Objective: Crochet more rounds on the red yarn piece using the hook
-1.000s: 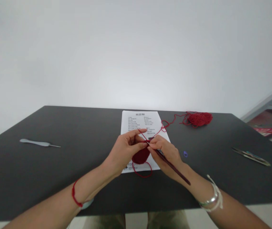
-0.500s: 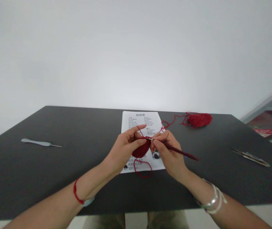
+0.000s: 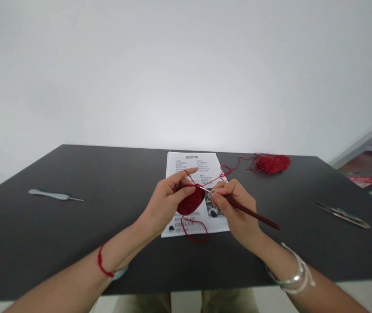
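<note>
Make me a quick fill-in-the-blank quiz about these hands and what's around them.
1. The right hand holds a crochet hook; the left hand holds a crocheted piece colored ____.
2. The yarn ball lies to the ____ of the paper.
3. A gray-handled tool lies to the ____ of the left hand.
Missing words: red; right; left.

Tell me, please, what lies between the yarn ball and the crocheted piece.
The head view shows a loose red strand, partly over printed paper, and the right hand holding a hook.

Dark-red crocheted piece point(image 3: 190, 203); maroon hook handle point(image 3: 254, 213); red yarn point(image 3: 273, 164), far edge of black table point(image 3: 114, 182); white paper point(image 3: 190, 163), black print.
</note>
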A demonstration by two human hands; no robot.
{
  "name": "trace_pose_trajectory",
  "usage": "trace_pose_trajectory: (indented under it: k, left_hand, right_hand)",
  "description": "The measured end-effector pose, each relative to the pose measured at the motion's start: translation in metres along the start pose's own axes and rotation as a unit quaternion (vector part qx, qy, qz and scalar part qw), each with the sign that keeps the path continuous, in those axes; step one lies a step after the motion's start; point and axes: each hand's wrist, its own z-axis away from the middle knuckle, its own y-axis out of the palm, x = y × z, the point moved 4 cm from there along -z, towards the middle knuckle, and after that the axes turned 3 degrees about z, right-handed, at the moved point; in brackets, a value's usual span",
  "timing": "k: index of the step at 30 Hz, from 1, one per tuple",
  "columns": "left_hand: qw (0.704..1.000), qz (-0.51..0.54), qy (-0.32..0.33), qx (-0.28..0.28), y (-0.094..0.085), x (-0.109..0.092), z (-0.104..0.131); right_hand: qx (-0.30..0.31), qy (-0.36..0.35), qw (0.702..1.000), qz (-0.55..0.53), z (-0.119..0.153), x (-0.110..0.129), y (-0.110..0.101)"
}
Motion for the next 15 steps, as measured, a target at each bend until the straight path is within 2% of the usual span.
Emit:
trace_pose_trajectory:
  k: [3, 5, 7, 9, 11, 13, 15]
  left_hand:
    - [1.000, -0.011, 0.002, -0.003, 0.001, -0.002, 0.001]
    - [1.000, -0.020, 0.004, -0.007, 0.001, -0.003, 0.002]
    - [1.000, -0.021, 0.002, -0.006, 0.002, -0.003, 0.003]
    - [1.000, -0.015, -0.006, -0.001, 0.002, -0.001, 0.003]
    - [1.000, -0.009, -0.013, 0.003, 0.002, 0.001, 0.003]
    - [1.000, -0.008, -0.016, 0.000, 0.001, 0.002, 0.003]
    - [1.000, -0.010, -0.015, -0.008, -0.001, 0.001, 0.002]
  right_hand:
    - [0.022, -0.064, 0.997, 0.046, -0.001, 0.007, 0.000]
    - [0.028, -0.059, 0.997, 0.031, -0.004, 0.007, 0.000]
    - [0.012, 0.008, 0.999, -0.035, -0.007, 0.001, 0.000]
    - [-0.005, 0.092, 0.989, -0.117, -0.009, -0.006, 0.000]
    - [-0.013, 0.134, 0.978, -0.158, -0.008, -0.010, 0.002]
    - [-0.013, 0.109, 0.986, -0.126, -0.006, -0.007, 0.001]
    - [-0.001, 0.031, 0.998, -0.052, -0.003, -0.001, -0.001]
